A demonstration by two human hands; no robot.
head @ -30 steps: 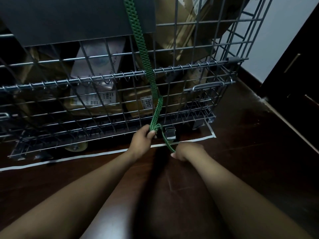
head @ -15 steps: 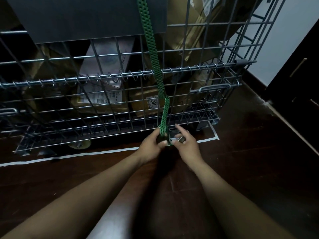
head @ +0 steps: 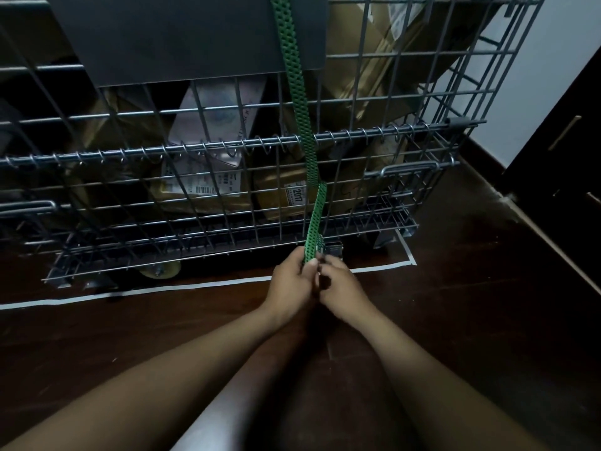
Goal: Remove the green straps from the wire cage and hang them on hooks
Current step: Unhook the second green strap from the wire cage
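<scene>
right hand (head: pixel 338 281) closed in beside left hand (head: pixel 292 281)

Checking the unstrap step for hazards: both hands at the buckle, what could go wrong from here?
1. The green strap runs taut up the wire cage; freed at the buckle, it may whip back toward the left hand and right hand.
2. Parcels lean against the mesh and could shift.
3. Fingers sit close to the cage's bottom wires, so pinching is possible.
</scene>
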